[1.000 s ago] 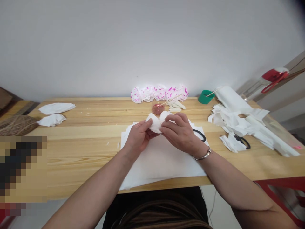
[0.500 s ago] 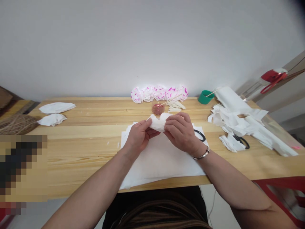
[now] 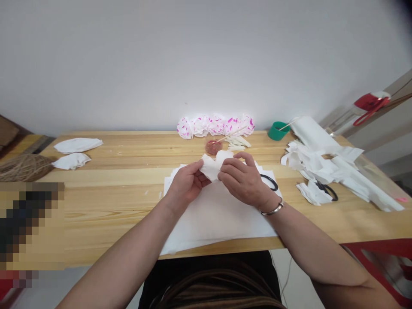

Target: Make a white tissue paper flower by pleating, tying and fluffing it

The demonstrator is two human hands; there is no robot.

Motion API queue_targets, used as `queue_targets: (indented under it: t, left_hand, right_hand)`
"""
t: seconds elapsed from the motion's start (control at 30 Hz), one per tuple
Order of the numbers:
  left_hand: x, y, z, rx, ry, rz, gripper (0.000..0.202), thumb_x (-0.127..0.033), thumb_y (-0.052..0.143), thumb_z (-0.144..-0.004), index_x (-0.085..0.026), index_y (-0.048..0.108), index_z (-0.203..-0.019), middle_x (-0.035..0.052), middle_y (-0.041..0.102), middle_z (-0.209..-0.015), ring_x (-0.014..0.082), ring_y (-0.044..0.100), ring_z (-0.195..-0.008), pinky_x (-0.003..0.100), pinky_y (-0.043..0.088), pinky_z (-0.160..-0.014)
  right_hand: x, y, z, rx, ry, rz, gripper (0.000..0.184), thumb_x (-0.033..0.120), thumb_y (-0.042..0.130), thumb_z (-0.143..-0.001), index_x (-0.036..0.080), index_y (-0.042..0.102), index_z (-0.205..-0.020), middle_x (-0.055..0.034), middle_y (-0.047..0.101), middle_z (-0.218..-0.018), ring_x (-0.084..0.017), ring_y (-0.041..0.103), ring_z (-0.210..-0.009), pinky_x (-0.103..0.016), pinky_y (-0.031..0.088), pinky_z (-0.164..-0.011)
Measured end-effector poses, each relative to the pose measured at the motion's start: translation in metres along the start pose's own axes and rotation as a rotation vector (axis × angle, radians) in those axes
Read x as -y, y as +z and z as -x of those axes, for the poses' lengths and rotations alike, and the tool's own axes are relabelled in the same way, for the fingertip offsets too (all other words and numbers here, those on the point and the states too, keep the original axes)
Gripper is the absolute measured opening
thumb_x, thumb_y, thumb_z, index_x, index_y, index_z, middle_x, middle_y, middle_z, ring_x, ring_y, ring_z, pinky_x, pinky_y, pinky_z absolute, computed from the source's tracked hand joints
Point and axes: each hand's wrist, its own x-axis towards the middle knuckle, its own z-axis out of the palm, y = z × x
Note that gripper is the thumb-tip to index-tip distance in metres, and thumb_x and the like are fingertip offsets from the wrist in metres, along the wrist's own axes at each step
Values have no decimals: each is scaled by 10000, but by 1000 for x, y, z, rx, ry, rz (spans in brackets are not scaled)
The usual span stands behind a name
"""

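Note:
My left hand (image 3: 186, 184) and my right hand (image 3: 243, 179) both pinch a small folded piece of white tissue paper (image 3: 212, 165), held just above a stack of white paper sheets (image 3: 219, 214) on the wooden table (image 3: 112, 201). A silver bangle sits on my right wrist. Both hands have their fingers closed on the tissue, left hand at its left end, right hand over its right end. Part of the tissue is hidden under my right fingers.
A row of white-and-pink paper flowers (image 3: 215, 125) lines the back edge, with a small cup of pink dye (image 3: 213, 146) and white sticks in front. Black scissors (image 3: 269, 182) lie right of my hand; more scissors (image 3: 327, 189) among white scraps. A green cup (image 3: 278, 130) stands behind. Twine lies at far left.
My hands have shifted slightly while working the tissue; my right fingers have regripped its right end. Nothing else on the table moved.

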Motion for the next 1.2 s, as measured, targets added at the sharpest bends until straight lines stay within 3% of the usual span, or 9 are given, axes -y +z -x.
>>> queue_targets:
  t: [0.23,0.47,0.67,0.83,1.07,1.2]
  left_hand:
    - [0,0,0,25,37,33,103,-198,584,-803,-136,663,-780,44,704,-723,141,650,-626,270,535,-623]
    - [-1,0,-1,31,50,67,145,-220,555,-835,-140,674,-813,39,713,-742,136,656,-645,268,538,-637]
    - [1,2,6,169,23,-7,242,-337,631,-792,-141,686,-922,70,718,-836,178,671,-786,329,515,-782]
    - [4,2,8,104,10,-48,177,-310,712,-712,-142,658,-698,22,658,-634,160,654,-650,302,495,-682]
    - [5,0,5,41,125,-70,196,-277,751,-661,-131,686,-775,26,669,-706,108,592,-620,258,469,-631]
    - [7,0,6,50,224,-170,247,-336,753,-654,-133,700,-784,28,665,-701,119,589,-643,266,467,-651]
  right_hand:
    - [-5,4,2,-55,-13,-20,246,71,506,-860,224,567,-1043,7,609,-843,-124,545,-942,-399,354,-939]
    - [-5,5,4,-109,-27,-33,184,97,531,-859,193,583,-1008,-4,656,-882,-130,571,-953,-408,366,-940]
    - [-7,6,4,-139,70,-11,178,93,531,-857,183,588,-1000,-12,657,-849,-137,582,-936,-404,369,-913]
    - [-5,6,3,-152,69,-1,186,92,535,-849,210,592,-981,-26,671,-963,-156,563,-1004,-406,366,-914]
    - [-3,5,2,-85,40,-61,194,90,514,-853,198,585,-997,-2,677,-861,-136,577,-898,-416,346,-945]
    - [-3,1,-2,-138,101,-211,163,206,596,-813,170,591,-973,-28,672,-867,-164,578,-884,-410,372,-886]
